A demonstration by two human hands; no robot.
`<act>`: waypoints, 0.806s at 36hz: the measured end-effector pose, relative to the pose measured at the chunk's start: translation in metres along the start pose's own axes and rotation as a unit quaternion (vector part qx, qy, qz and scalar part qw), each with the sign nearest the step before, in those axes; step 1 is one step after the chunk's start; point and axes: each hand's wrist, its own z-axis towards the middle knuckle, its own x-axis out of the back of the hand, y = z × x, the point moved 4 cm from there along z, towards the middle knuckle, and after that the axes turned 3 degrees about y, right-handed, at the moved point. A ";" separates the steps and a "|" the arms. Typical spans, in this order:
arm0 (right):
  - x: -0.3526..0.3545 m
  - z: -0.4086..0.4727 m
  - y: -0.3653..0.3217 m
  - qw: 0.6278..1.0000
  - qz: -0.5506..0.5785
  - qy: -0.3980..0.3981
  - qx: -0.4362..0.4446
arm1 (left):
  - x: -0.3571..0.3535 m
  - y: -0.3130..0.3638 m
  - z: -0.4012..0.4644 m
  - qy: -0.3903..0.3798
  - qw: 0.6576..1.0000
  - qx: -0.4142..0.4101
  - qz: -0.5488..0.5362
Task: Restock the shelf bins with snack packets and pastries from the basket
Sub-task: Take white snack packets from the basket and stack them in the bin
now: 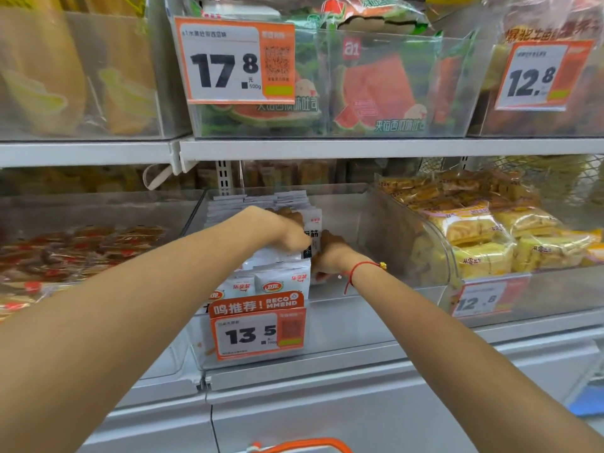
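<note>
A clear shelf bin (343,207) in the middle of the lower shelf holds a row of white snack packets (281,279) stacked along its left side. Both my arms reach into it. My left hand (287,235) grips an upright white packet (314,230) with black lettering from the left. My right hand (330,256), with a red string bracelet at the wrist, holds the same packet from the right, its fingers curled low against the row. The bin's right half is bare. An orange basket rim (310,444) shows at the bottom edge.
An orange 13.5 price tag (258,328) hangs on the bin front. Yellow pastries (483,237) fill the bin to the right, red-wrapped snacks (65,253) the one to the left. Watermelon toast packs (369,89) sit in the upper bin.
</note>
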 end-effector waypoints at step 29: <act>0.045 -0.071 -0.010 0.994 -0.022 0.095 0.039 | 0.017 -0.015 -0.061 0.120 0.991 -0.051 0.012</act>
